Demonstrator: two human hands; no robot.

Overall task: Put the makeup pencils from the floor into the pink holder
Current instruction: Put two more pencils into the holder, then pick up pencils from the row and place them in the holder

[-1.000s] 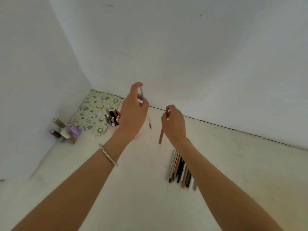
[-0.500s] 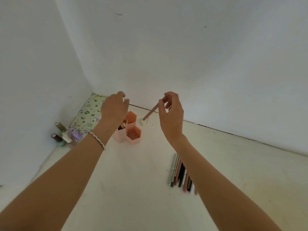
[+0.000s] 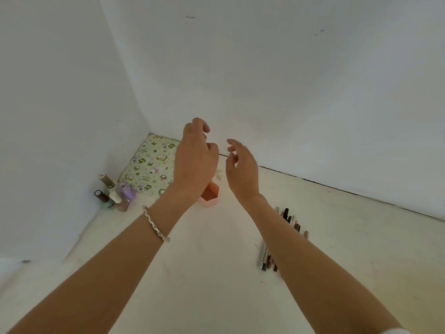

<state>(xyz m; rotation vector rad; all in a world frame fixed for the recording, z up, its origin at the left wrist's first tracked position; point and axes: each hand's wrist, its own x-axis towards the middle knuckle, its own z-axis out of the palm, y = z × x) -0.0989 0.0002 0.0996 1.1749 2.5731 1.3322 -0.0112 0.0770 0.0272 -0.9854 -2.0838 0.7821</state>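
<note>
Head view, single frame. Both hands were raised above the pink holder [image 3: 212, 192], which stood on the floor [image 3: 212, 266] near the corner. The left hand [image 3: 195, 165] covered most of the holder, so we could not see what it contained; only one hexagonal cell showed, with nothing visible in it.

Left hand: back towards the camera, fingers loosely curled, nothing seen in them. Right hand [image 3: 242, 172]: fingers apart and relaxed, holding nothing.

The makeup pencils [image 3: 290, 219] lay side by side in a row on the floor, well apart from the holder on the right. The right forearm [image 3: 301, 249] crossed over them and hid the middle of the row. We judged the task unfinished, and the row lay on the right hand's side, so that hand looked the likelier one to reach for the next pencil.

Also noted: nail polish bottles [image 3: 113, 194] clustered by the left wall, just beside a patterned pouch [image 3: 150, 162] in the corner; a bracelet [image 3: 155, 225] on the left wrist.
</note>
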